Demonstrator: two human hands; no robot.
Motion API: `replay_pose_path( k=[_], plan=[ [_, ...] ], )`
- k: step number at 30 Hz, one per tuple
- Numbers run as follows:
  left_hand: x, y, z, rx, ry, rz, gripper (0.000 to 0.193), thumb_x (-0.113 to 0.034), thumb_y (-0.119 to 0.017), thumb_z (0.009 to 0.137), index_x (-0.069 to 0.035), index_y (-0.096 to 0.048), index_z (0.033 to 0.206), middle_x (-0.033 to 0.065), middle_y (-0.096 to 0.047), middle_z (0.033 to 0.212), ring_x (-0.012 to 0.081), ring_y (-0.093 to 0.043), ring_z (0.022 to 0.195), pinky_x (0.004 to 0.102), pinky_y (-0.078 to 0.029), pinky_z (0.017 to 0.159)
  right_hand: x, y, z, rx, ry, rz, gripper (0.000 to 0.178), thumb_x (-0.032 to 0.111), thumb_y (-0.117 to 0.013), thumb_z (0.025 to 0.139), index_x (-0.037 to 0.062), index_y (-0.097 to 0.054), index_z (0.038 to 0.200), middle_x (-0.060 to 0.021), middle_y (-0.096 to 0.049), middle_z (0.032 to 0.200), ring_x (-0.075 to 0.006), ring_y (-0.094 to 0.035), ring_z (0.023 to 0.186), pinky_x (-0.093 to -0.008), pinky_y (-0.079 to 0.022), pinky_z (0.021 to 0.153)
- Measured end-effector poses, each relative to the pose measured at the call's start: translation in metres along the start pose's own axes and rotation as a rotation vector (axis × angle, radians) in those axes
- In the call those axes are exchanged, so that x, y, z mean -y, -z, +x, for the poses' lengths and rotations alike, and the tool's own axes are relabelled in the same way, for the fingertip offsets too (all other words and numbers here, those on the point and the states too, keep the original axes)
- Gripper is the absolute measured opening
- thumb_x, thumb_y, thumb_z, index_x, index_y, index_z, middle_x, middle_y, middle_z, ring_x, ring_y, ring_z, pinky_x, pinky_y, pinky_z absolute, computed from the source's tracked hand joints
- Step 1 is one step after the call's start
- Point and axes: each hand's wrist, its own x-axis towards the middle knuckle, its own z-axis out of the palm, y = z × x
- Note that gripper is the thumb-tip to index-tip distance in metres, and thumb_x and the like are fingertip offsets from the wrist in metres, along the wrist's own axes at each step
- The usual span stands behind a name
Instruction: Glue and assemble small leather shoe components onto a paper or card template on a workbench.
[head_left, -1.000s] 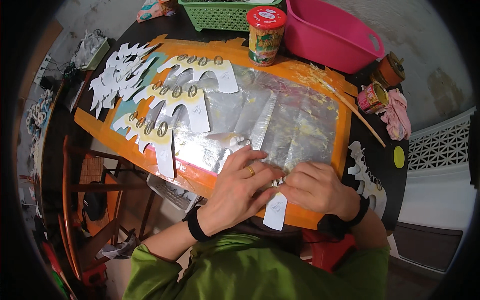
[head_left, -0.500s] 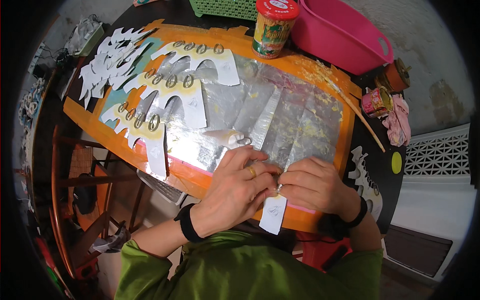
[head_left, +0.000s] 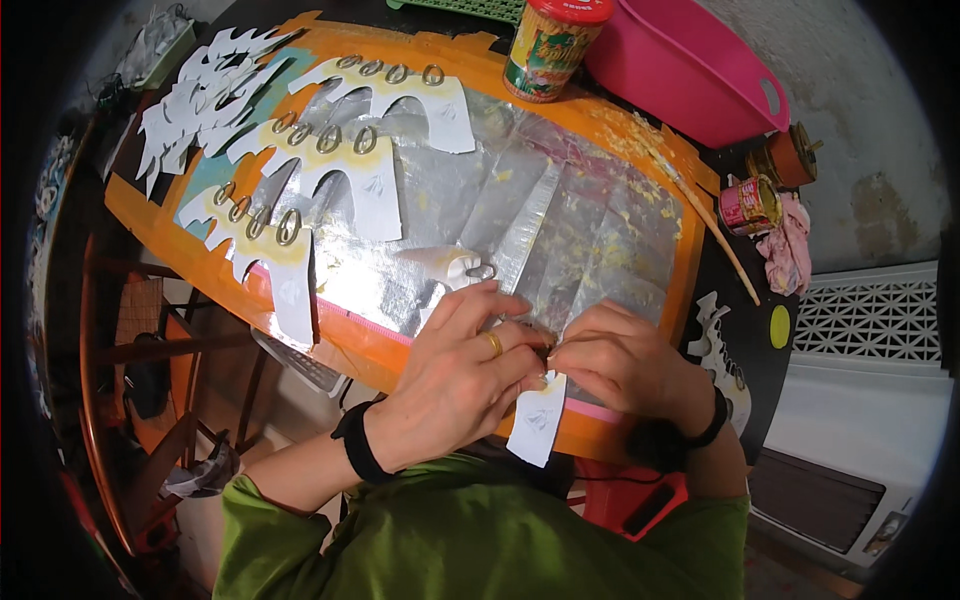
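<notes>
A white cut-out piece [head_left: 538, 422], yellowed along its upper edge, lies at the table's front edge, partly under my hands. My left hand [head_left: 468, 365], with a gold ring on a finger, is bent over it and its fingertips press onto its upper part. From the other side my right hand [head_left: 622, 368] pinches at the same spot, fingers together; what sits between the fingertips is hidden. Just beyond the left fingers a metal oval ring [head_left: 481, 271] rests on the piece's folded far end. To the left lie white cut-outs [head_left: 372, 205] with several metal rings along yellowed edges.
A pile of white cut-outs [head_left: 205, 105] lies far left. At the back stand a red-lidded tub [head_left: 553, 50] and a pink basin [head_left: 690, 70]. To the right are a thin stick [head_left: 708, 205], a small tin [head_left: 748, 207], a pink cloth [head_left: 788, 250] and another white cut-out [head_left: 722, 365].
The whole view has shifted slightly, with the table things sitting a little further left and up. My right fingers have lifted and drawn back slightly from the piece; my left hand keeps its place on it.
</notes>
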Motion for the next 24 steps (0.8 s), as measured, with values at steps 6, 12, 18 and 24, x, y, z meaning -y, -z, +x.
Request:
replay_pose_path(
  k=[6, 12, 18, 24],
  plan=[
    [0.003, -0.001, -0.002, -0.024, -0.003, -0.007, 0.011, -0.008, -0.076, 0.076, -0.008, -0.068, 0.084, 0.0024, -0.070, 0.106, 0.0287, -0.058, 0.116, 0.0503, -0.042, 0.109, 0.007, 0.006, 0.004, 0.162, 0.073, -0.137, 0.028, 0.007, -0.073, 0.079, 0.0097, -0.057, 0.102, -0.0051, -0.062, 0.091, -0.0237, -0.062, 0.089, -0.0364, -0.049, 0.079],
    [0.004, -0.001, -0.003, -0.014, -0.001, -0.007, 0.014, -0.008, -0.077, 0.073, -0.008, -0.070, 0.085, 0.0004, -0.071, 0.107, 0.0282, -0.058, 0.117, 0.0502, -0.043, 0.108, 0.030, 0.006, -0.004, 0.089, 0.193, -0.299, 0.026, 0.014, -0.069, 0.080, 0.0121, -0.054, 0.100, -0.0023, -0.057, 0.089, -0.0202, -0.060, 0.086, -0.0352, -0.049, 0.077],
    [0.004, 0.001, -0.002, 0.014, 0.002, 0.005, 0.015, -0.012, -0.080, 0.076, -0.008, -0.071, 0.087, -0.0004, -0.072, 0.108, 0.0276, -0.059, 0.117, 0.0514, -0.044, 0.108, 0.037, 0.005, -0.005, 0.122, 0.171, -0.386, 0.026, 0.012, -0.070, 0.080, 0.0127, -0.053, 0.100, -0.0028, -0.058, 0.089, -0.0187, -0.060, 0.085, -0.0341, -0.050, 0.077],
    [0.005, -0.004, -0.004, -0.036, -0.036, 0.032, 0.016, -0.012, -0.080, 0.072, -0.010, -0.071, 0.084, 0.0007, -0.069, 0.111, 0.0295, -0.058, 0.118, 0.0518, -0.044, 0.108, 0.034, 0.005, -0.005, 0.122, 0.132, -0.357, 0.027, 0.010, -0.070, 0.081, 0.0095, -0.056, 0.104, -0.0028, -0.058, 0.089, -0.0193, -0.060, 0.082, -0.0348, -0.050, 0.076]
  ],
)
